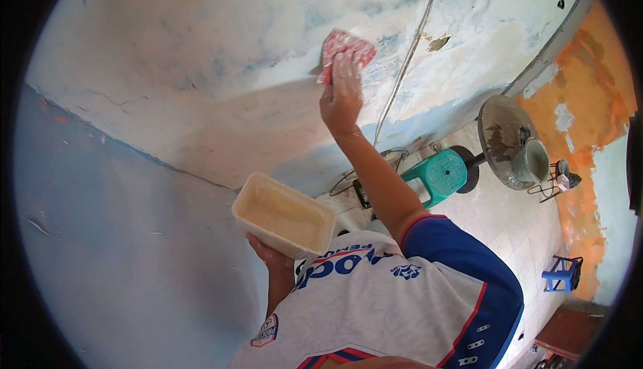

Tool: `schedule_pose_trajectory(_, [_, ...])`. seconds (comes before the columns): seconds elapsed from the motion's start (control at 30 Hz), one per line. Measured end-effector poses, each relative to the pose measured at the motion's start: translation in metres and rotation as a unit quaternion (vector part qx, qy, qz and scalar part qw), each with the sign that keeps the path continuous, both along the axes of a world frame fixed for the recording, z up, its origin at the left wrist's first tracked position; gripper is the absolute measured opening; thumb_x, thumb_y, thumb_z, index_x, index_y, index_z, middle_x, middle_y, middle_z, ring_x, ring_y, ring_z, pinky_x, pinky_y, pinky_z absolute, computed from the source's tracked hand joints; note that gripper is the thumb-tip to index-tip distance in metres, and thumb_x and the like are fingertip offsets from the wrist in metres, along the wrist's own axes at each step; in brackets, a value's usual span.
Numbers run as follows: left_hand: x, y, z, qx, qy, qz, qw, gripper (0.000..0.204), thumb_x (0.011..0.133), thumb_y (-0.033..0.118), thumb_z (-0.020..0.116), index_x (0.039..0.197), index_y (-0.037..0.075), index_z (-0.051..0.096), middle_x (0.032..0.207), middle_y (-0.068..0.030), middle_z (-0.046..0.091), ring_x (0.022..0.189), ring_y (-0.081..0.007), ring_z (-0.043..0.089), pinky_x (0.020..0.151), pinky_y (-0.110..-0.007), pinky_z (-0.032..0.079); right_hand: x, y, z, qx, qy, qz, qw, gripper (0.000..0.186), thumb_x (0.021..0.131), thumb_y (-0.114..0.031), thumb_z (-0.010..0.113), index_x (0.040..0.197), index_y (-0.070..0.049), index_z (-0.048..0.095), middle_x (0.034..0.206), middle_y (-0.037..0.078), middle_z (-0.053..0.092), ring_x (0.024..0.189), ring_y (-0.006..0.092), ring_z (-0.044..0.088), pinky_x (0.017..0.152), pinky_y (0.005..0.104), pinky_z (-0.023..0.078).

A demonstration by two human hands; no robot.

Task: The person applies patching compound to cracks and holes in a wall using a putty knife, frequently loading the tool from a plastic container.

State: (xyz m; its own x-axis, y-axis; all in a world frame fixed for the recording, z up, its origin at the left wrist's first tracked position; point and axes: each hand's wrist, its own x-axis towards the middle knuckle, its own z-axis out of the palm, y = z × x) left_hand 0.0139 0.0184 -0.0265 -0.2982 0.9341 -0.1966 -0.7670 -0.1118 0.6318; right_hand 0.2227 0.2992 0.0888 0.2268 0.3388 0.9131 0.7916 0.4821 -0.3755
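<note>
My right hand (pixel 343 96) is raised to the wall, its fingers closed on a red putty spreader (pixel 343 46) smeared with white. The spreader lies against the patchy white and blue wall (pixel 268 27), beside a streak of fresh-looking white filler (pixel 295 69). Lower down, at chest height, my left hand (pixel 273 256) grips a cream rectangular tub (pixel 244 213) from its underside. Pale paste (pixel 284 220) coats the inside of the tub. Part of my left hand is hidden behind the tub.
A cable (pixel 410 57) runs down the wall right of my hand. On the tiled floor stand a green plastic stool (pixel 445 171), a large round basin (pixel 495 124) holding a bucket (pixel 531 161), and a blue stool (pixel 559 276). A blue-grey wall (pixel 134 255) meets the white one at left.
</note>
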Motion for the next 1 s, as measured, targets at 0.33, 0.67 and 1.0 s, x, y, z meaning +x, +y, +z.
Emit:
schedule_pose_trajectory(0.33, [0.005, 0.011, 0.011, 0.009, -0.013, -0.008, 1.000, 0.083, 0.098, 0.073, 0.041, 0.159, 0.016, 0.031, 0.159, -0.0096, 0.040, 0.143, -0.0325, 0.043, 0.117, -0.050, 0.040, -0.010, -0.075, -0.041, -0.058, -0.030, 0.178, 0.982, 0.049, 0.086, 0.008, 0.056, 0.134, 0.001, 0.063, 0.133, 0.022, 0.066, 0.125, 0.0425, 0.061, 0.108, 0.0498, 0.048])
schedule_pose_trajectory(0.67, [0.012, 0.006, 0.005, 0.010, 0.011, -0.001, 1.000, 0.084, 0.098, 0.073, 0.041, 0.158, 0.015, 0.031, 0.158, -0.0099, 0.040, 0.143, -0.0321, 0.043, 0.117, -0.048, 0.039, -0.017, -0.029, -0.017, -0.068, -0.056, 0.014, 0.996, 0.051, 0.083, -0.003, 0.063, 0.134, 0.000, 0.062, 0.133, 0.023, 0.066, 0.121, 0.0416, 0.064, 0.101, 0.0500, 0.050])
schedule_pose_trajectory(1.0, [0.011, -0.002, 0.006, 0.002, -0.017, 0.016, 1.000, 0.081, 0.101, 0.072, 0.037, 0.159, 0.016, 0.030, 0.160, -0.0100, 0.038, 0.143, -0.0324, 0.042, 0.117, -0.049, 0.039, 0.038, -0.058, 0.008, -0.037, 0.055, -0.003, 0.998, 0.040, 0.091, 0.002, 0.058, 0.130, 0.001, 0.065, 0.122, 0.021, 0.070, 0.099, 0.0365, 0.069, 0.087, 0.0434, 0.053])
